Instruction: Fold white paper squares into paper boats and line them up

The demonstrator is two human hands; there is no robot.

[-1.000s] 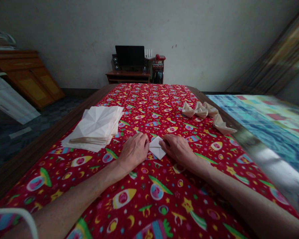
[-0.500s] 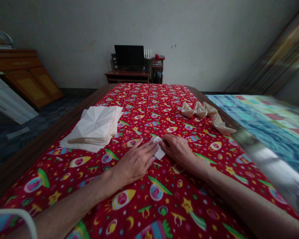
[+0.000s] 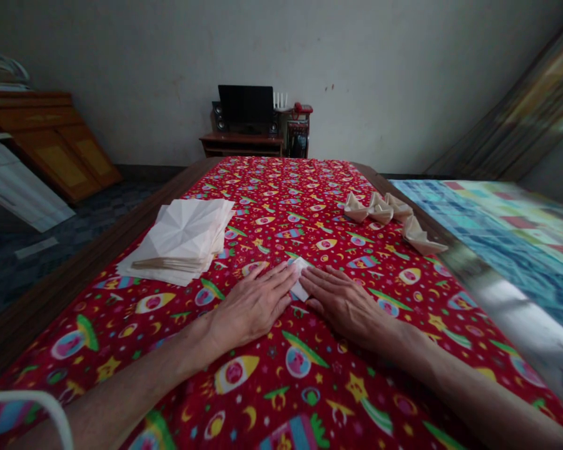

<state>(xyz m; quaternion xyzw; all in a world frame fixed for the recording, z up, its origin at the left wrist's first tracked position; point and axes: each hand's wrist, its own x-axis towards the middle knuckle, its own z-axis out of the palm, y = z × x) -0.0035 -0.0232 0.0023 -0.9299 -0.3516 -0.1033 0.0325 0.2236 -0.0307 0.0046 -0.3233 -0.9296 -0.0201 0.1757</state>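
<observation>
While your left hand (image 3: 256, 306) lay palm down on the red tablecloth (image 3: 281, 387), its outstretched fingertips rested over the left side of a small folded paper (image 3: 301, 290). Your right hand (image 3: 342, 303) faced it from the other side, also palm down, its extended fingers laid over the paper's right part. Neither hand was clenched or pinching anything; the fingers were straight and free of any grip. That paper sat on the cloth between your hands, partly covered, so its full outline could not be made out. Farther off to your left was a stack of creased sheets (image 3: 178, 247), the top one marked by folds radiating from its middle. Over to your right, near the table's wooden edge (image 3: 441, 234), stood four folded paper shapes (image 3: 381, 211), three close together and one nearer you. Beyond the table stood a black monitor (image 3: 246, 104).
</observation>
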